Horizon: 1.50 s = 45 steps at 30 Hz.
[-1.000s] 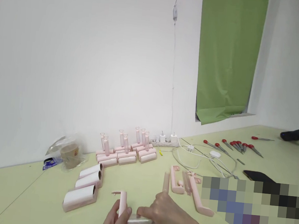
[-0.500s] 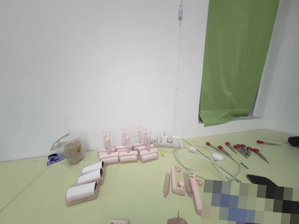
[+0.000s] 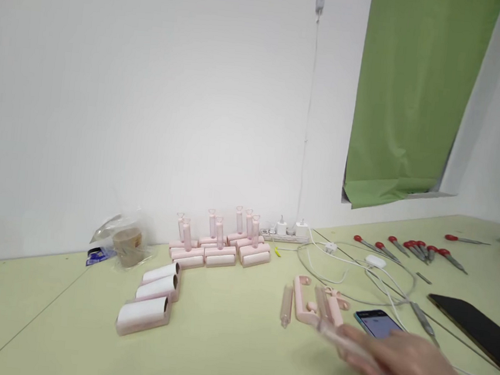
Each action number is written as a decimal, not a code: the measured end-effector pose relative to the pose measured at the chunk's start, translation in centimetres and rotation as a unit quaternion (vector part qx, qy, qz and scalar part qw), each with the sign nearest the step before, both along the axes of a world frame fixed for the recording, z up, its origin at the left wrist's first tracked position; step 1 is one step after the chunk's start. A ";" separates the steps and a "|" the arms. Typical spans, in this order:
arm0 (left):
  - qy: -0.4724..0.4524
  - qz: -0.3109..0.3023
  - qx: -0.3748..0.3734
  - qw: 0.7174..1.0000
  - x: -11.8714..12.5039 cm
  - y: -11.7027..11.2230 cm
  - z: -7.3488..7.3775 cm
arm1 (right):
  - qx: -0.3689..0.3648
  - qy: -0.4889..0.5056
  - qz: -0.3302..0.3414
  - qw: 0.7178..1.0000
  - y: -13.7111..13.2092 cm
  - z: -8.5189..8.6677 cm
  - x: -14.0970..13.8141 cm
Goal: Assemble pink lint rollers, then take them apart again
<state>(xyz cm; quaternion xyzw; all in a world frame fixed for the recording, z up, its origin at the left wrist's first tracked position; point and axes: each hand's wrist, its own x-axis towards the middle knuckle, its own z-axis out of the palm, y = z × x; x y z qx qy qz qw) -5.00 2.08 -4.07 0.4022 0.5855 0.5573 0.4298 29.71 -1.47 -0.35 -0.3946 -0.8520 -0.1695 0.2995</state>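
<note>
Low on the right, my right hand (image 3: 420,369) is closed around a translucent pink tube-like handle (image 3: 352,346), smeared by motion. The far end of that handle points left, in front of the loose pink parts. Those are a C-shaped pink frame (image 3: 298,301), a clear pink tube (image 3: 286,306) on its left, another clear tube (image 3: 322,303) and a second pink frame (image 3: 335,309), partly covered by the handle. A phone with a lit screen (image 3: 377,323) lies just beyond my fingers. My left hand is out of view.
White rolls in pink holders (image 3: 142,316) lie left of centre. Several pink lint rollers with upright handles (image 3: 219,255) line the wall near a power strip (image 3: 283,236). Cables (image 3: 384,289), several red-ended grey tools (image 3: 455,262) and a dark flat slab (image 3: 475,330) lie on the right.
My right hand has swung right and now holds the tube-like handle instead of a thin dark-tipped item. My left hand and its pink part have left view. The camera has turned slightly left.
</note>
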 end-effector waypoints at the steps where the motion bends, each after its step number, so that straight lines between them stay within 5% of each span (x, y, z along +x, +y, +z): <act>1: 0.002 -0.011 -0.007 1.000 -1.0 -0.9 -0.2 | -0.015 0.009 -0.045 0.999 0.7 0.4 0.6; 4: 0.009 -0.060 -0.033 0.998 -1.3 -2.1 -0.5 | -0.108 0.042 -0.138 0.984 2.3 1.0 -0.4; 7: 0.081 -0.136 0.009 0.987 3.0 0.3 -0.3 | -0.163 0.046 -0.089 0.982 3.0 1.2 -4.3; 13: 0.122 -0.171 0.076 0.975 12.1 6.9 1.2 | -0.035 -0.065 0.013 0.997 4.2 2.3 -8.6; 18: 0.088 -0.188 0.089 0.974 11.0 5.8 3.0 | 0.029 -0.134 0.039 0.990 4.6 2.9 -8.4; 23: -0.069 -0.455 -0.085 0.884 7.2 1.0 2.6 | -0.011 -0.128 0.174 0.976 3.3 2.1 -11.0; 25: -0.092 -0.434 -0.090 0.892 6.0 -0.3 1.4 | -0.002 -0.077 0.250 0.965 2.6 1.4 -12.4; 28: -0.030 -0.351 0.009 0.936 4.9 -0.8 0.0 | 0.044 -0.011 0.367 0.929 1.8 0.4 -14.3; 31: 0.066 -0.302 0.093 0.946 4.3 -0.6 0.0 | 0.056 -0.014 0.410 0.910 1.6 -0.2 -15.4; 39: 0.275 -0.330 0.087 0.899 4.2 -1.7 1.6 | -0.026 0.067 0.254 0.965 3.8 -0.7 -14.4; 45: 0.455 -0.277 0.045 0.845 4.6 -1.3 0.6 | -0.254 0.026 0.152 0.955 3.3 -0.7 -13.6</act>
